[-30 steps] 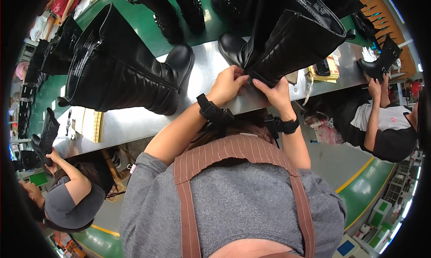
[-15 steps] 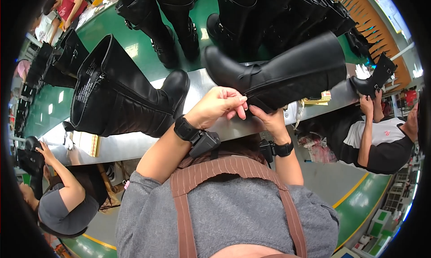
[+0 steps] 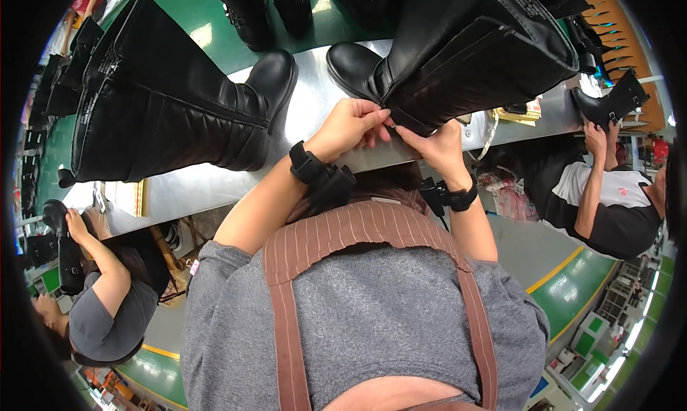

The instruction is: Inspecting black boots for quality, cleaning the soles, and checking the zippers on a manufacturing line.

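Boot (image 3: pixel 458 82) has swung more upright at the steel bench (image 3: pixel 304 110) edge, mouth now showing, ankle at the fingertips for close work: right hand (image 3: pixel 444 150) grips the heel end, left hand (image 3: pixel 351 128) pinched tight, can't tell on what.

grey-shirted co-worker (image 3: pixel 113 304) is left, black-and-white-shirted co-worker (image 3: pixel 597 203) right; brown spiked rack (image 3: pixel 624 33) upper right, yellow floor line (image 3: pixel 554 270) lower right.

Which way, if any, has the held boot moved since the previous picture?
Yes: the held boot has tipped more upright against the metal tabletop.
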{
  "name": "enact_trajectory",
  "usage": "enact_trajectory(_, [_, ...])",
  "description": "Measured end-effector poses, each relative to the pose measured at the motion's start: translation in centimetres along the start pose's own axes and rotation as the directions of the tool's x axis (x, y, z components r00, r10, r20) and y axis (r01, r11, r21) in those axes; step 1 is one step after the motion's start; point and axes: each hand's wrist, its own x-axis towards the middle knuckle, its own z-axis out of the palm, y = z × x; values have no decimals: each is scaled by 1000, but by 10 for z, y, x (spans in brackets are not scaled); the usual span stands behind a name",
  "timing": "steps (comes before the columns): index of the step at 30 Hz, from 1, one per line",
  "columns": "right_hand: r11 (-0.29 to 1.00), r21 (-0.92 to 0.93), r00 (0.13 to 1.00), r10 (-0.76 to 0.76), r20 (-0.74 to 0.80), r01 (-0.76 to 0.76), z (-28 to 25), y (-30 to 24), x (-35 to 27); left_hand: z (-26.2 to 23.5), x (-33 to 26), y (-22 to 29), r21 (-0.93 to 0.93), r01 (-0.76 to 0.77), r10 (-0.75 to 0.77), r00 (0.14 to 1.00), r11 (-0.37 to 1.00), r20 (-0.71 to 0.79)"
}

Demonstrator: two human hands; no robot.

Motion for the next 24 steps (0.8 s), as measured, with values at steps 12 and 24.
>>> enact_trajectory(12, [985, -145, 992, -104, -75, 92, 6, -14, -2, 16, -85, 117, -199, -410, 444, 879, 890, 174])
enact_trajectory(24, [995, 44, 982, 79, 171, -88, -7, -7, 5, -21, -115, 82, 202, -460, 449, 888, 865, 97])
